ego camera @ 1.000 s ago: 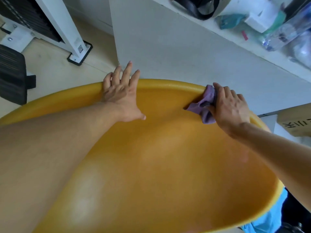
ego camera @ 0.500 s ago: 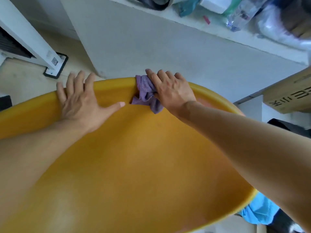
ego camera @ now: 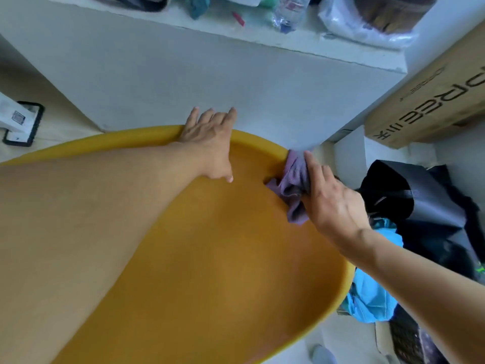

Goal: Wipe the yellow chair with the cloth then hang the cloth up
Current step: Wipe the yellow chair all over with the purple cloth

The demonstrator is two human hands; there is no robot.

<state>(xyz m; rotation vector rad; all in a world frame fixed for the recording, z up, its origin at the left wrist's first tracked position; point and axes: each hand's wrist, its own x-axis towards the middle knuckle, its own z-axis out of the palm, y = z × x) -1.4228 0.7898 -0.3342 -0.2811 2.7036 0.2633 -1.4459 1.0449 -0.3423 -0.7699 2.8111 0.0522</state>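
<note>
The yellow chair [ego camera: 223, 258] fills the lower middle of the head view, its curved shell seen from above. My left hand [ego camera: 210, 143] lies flat over the far rim, fingers spread, holding nothing. My right hand [ego camera: 333, 203] presses a crumpled purple cloth [ego camera: 294, 185] against the right part of the rim; the cloth wraps over the edge and its outer side is hidden.
A white desk panel [ego camera: 210, 74] stands just beyond the chair, with a plastic bottle [ego camera: 288, 11] and bags on its top. To the right are a cardboard box [ego camera: 433, 101], a black bag [ego camera: 420, 206] and blue fabric [ego camera: 372, 298]. A white stand foot [ego camera: 21, 124] rests on the floor at left.
My right hand has slid the cloth along the rim to the right, away from my left hand. The view has swung, so both hands sit further right in frame.
</note>
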